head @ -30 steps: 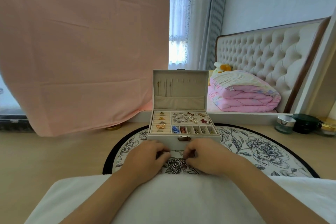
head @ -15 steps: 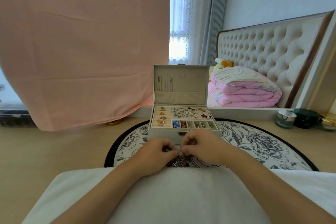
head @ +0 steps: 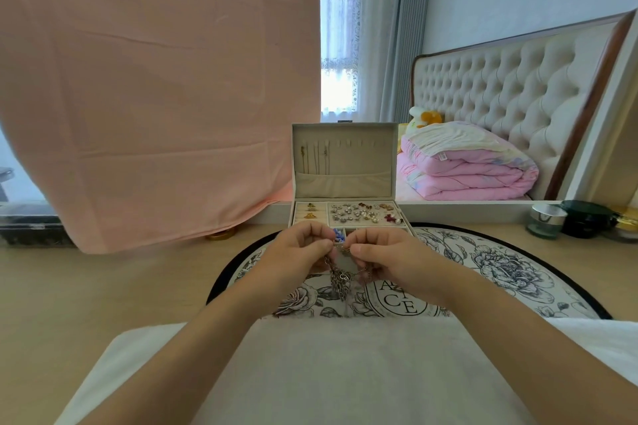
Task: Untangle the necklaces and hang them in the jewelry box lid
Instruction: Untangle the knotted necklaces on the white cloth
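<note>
A tangled bunch of silver necklaces [head: 341, 281] hangs in the air just in front of the beige jewelry box [head: 397, 217]. My left hand [head: 297, 255] and my right hand [head: 383, 257] each pinch the top of the chains, fingertips almost meeting. The tangle dangles below them over the floral mat [head: 500, 272]. The box lid [head: 359, 155] stands upright and open behind my hands, with a few thin necklaces hanging from the hooks at its left side; the hooks to the right are bare. My hands hide the front compartments of the box.
The box tray holds earrings and rings. Small jars [head: 547, 220] stand at the right on the wooden tabletop. A pink cloth [head: 148, 90] hangs at the left, over a mirror that reflects a bed with a folded pink quilt [head: 466, 169]. White fabric [head: 328, 373] covers my lap.
Both hands have lifted the tangled necklaces off the mat and up in front of the box; the bunch now hangs from my fingertips instead of lying on the mat.
</note>
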### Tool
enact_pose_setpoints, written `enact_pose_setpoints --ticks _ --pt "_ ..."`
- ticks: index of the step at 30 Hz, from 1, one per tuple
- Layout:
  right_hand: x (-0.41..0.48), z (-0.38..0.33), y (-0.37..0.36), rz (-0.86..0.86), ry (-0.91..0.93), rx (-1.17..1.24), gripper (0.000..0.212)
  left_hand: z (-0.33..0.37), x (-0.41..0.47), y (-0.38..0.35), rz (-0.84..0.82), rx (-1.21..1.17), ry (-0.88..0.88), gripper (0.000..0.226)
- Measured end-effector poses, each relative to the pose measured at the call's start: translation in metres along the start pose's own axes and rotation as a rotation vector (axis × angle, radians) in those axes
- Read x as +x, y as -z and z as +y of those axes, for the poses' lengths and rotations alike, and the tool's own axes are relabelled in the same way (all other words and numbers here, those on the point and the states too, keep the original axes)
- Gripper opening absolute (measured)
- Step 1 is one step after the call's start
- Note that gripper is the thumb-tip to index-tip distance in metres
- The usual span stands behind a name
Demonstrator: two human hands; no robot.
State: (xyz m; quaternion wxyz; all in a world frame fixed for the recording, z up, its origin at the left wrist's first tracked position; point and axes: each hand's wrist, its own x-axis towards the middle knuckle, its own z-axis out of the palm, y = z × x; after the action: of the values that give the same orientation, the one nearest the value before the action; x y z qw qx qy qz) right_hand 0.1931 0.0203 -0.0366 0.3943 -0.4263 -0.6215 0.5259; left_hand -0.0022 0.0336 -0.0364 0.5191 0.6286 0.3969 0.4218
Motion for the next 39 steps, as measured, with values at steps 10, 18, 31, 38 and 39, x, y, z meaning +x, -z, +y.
enact_pose_setpoints --ticks 10,18,31,38,39 --pt "-0.001 -0.001 0.003 0.020 0.033 0.144 0.030 -0.002 -0.003 -0.002 -0.093 -0.294 0.078 0.020" --pt "0.001 0.003 0.002 0.200 0.010 -0.068 0.023 -0.005 -0.001 0.009 -0.091 -0.096 0.120 0.024" --pt "-0.004 0.000 0.014 0.243 -0.059 -1.000 0.004 -0.024 0.004 0.031 -0.127 1.087 -0.054 0.016" --pt "-0.003 0.006 0.007 0.158 -0.064 -1.089 0.011 -0.026 0.002 0.012 -0.071 1.329 -0.247 0.026" --pt "-0.003 0.007 0.007 0.154 -0.066 -1.097 0.010 -0.028 0.000 0.006 -0.051 1.294 -0.325 0.026"
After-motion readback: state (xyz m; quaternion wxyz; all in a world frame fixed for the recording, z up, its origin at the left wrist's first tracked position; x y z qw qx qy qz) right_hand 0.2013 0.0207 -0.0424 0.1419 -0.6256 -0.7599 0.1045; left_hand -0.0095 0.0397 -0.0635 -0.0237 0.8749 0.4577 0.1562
